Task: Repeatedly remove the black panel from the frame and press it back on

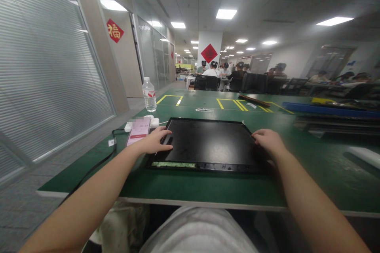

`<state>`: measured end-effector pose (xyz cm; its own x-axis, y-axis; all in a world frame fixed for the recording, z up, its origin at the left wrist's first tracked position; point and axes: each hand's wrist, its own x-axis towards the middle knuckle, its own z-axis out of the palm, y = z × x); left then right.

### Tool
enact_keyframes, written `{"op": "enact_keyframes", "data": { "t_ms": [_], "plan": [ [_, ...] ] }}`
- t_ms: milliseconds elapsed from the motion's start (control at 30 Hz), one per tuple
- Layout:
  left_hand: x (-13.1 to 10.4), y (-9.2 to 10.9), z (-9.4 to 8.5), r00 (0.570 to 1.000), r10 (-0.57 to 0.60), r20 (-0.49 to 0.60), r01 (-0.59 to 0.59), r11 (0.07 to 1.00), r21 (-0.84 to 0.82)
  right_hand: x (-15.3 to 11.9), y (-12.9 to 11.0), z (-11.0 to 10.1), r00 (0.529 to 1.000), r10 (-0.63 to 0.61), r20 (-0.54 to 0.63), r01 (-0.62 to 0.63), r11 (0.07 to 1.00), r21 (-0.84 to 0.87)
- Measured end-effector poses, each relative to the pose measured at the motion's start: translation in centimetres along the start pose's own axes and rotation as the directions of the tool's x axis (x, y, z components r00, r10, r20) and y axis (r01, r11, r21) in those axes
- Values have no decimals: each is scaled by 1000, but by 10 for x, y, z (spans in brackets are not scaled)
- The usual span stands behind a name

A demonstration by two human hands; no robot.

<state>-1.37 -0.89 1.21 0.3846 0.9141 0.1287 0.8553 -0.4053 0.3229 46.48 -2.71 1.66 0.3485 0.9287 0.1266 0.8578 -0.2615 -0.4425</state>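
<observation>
A black flat display panel (208, 140) lies on the green table in front of me, inside a thin dark frame. A green circuit board strip (173, 164) runs along the left part of its near edge. Over the panel's left edge is my left hand (156, 140), its thumb and forefinger spread apart and resting at the border. My right hand (268, 140) has its fingers pinched together on the right edge of the panel, near the far corner. The undersides of both hands are hidden.
Left of the panel lie a phone (139, 131) and a white power adapter (154, 121), with a black cable (97, 168). A water bottle (149, 95) stands behind them. Long dark strips and a blue bar (326, 109) lie at the right. People sit at tables farther back.
</observation>
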Motion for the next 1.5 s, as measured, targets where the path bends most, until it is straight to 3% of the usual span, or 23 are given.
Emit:
{"op": "enact_keyframes", "data": {
  "t_ms": [167,367,600,933,1300,1367,1500],
  "plan": [
    [-4,2,-5,991,116,70,-117,993,21,0,-2,4,995,-85,-45,87,995,41],
    [-9,8,-12,948,254,190,-243,967,-79,4,-1,15,964,-236,123,225,970,93],
    [-9,9,-16,916,360,179,-335,929,-155,5,2,17,959,-240,147,233,970,69],
    [-11,19,-19,896,422,141,-389,896,-215,2,-3,13,960,-217,175,208,976,71],
    [-9,16,-14,897,420,138,-387,897,-215,3,-2,15,957,-229,177,220,973,70],
    [-5,11,-11,927,357,115,-338,928,-159,3,-2,15,961,-233,150,225,972,64],
    [4,-1,-3,988,144,-49,-143,989,29,4,-1,11,986,-161,46,158,986,53]
  ]
}}
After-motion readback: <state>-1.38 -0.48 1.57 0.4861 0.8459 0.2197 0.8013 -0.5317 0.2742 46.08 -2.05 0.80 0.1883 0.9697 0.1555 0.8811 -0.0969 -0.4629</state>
